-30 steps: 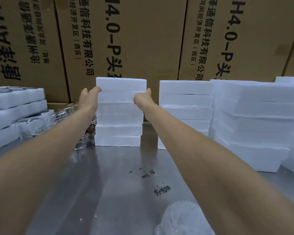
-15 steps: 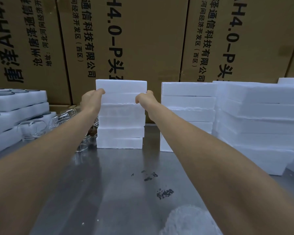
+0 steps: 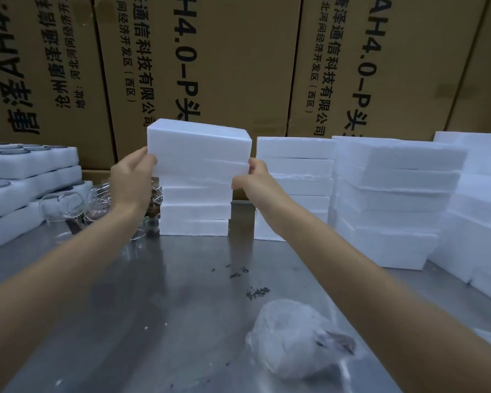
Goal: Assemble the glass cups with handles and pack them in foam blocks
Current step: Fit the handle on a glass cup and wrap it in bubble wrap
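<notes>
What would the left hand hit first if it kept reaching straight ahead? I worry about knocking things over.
The left hand holds the lifted foam blocks by their left end. Straight beyond it stand the cardboard boxes; probably nothing lies between, though depth is unclear.

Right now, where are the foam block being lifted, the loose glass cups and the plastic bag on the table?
Foam block [image 3: 199, 146], head view, front face.
Glass cups [image 3: 64, 207], head view, side of the nearest cup.
Plastic bag [image 3: 289, 336], head view, crumpled middle.

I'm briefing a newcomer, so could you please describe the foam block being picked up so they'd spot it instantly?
On the steel table, find the foam stack left of centre before the cartons. The lifted block is uppermost, gripped by the left hand and right hand; only it is tilted.
</notes>
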A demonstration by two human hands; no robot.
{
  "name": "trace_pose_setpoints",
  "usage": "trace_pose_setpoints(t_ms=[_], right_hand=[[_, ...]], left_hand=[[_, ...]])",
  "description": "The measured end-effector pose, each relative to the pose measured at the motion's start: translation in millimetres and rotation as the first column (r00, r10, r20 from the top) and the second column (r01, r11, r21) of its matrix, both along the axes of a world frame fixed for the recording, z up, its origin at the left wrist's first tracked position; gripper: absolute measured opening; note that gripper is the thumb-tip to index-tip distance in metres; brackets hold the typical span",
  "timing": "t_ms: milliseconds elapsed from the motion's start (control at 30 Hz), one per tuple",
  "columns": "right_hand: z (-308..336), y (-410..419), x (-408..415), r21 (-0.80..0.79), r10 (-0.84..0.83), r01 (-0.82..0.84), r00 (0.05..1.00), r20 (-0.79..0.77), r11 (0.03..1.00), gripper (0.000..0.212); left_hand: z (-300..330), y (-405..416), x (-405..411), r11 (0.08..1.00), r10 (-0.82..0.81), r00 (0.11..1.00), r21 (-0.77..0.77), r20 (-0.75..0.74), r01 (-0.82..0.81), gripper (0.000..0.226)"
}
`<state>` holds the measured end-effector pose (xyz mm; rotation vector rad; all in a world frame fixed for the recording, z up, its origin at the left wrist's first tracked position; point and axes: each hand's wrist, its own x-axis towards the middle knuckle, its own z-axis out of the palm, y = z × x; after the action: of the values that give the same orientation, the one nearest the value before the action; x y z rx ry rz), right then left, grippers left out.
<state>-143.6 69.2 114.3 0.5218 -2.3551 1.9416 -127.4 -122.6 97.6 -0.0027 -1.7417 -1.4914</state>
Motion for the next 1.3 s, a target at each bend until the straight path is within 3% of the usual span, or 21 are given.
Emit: trace_pose_setpoints(t_ms=[133,300,733,867,1167,1233,1300], right_hand=[[-31.5,42.5,36.2,0.005,-0.01,0.01,1.0,0.029,1.0,0.06],[-67.0,88.7,65.7,0.076,-0.11,0.103,0.988,0.107,0.992,0.059],[-125.0,135.8,100.3,0.101,-0.341,0.326,0.91,0.237,0.94,0.015],[-131.5,140.9,100.2,0.099,-0.391,0.378,0.89,0.233,0.92,0.005],[-127.5,145.3,99.1,0.139,-0.427,0.404,0.86,0.278,0.904,0.004],[-126.4,149.2,100.2,0.184,-0.471,0.439,0.859,0.203,0.88,0.009],[-122.3,153.4,103.7,0.243,-0.513,0.478,0.851,0.11,0.844,0.02]], left_hand=[[-26.4,24.2,36.1,0.999,-0.028,0.999,-0.023,0.024,0.029,0.036],[-68.7,59.4,58.6,0.999,-0.05,0.996,0.001,0.071,0.05,0.035],[-126.2,98.0,90.8,0.987,-0.132,0.927,-0.038,0.351,0.156,0.015],[-126.9,96.2,96.6,0.972,-0.129,0.919,-0.136,0.372,0.191,0.025],[-117.3,91.8,108.4,0.917,-0.048,0.955,-0.366,0.292,0.158,0.074],[-116.9,90.2,105.2,0.949,-0.056,0.959,-0.285,0.277,0.138,0.078],[-116.9,88.2,101.5,0.969,-0.167,0.945,-0.131,0.281,0.21,0.079]])
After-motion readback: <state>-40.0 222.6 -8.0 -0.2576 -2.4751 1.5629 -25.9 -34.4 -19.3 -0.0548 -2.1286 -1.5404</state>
